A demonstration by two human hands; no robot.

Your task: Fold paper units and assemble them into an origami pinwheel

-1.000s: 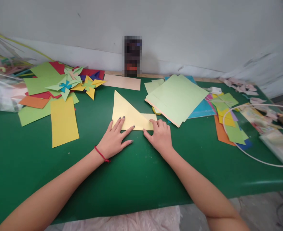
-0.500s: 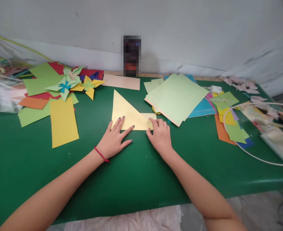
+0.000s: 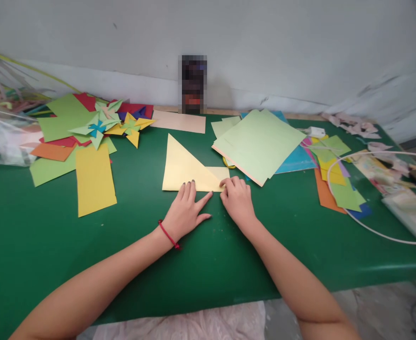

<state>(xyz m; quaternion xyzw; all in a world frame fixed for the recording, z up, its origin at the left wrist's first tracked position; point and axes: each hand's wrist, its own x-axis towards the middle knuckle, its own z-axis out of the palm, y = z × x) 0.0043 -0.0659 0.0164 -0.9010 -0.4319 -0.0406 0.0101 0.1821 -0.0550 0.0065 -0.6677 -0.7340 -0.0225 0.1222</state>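
One diag. fold marked pale-yellow triangle-folded paper [image 3: 181, 165], r. end prob. undone; L hand [image 3: 184, 211] spread on its near edge, R hand [image 3: 239, 203] bunched at its r. tip, grip unclear.

Green table [image 3: 45, 245] set against a grey-white wall [image 3: 282, 47]. A paler band [image 3: 140, 89] runs along the wall's base; a thin brownish strip [image 3: 303, 115] lines the table's far edge. Dark scuffs [image 3: 381, 88], right. Grey floor [image 3: 377, 302], near right. Lighting diffuse, with faint sheen on the tabletop.
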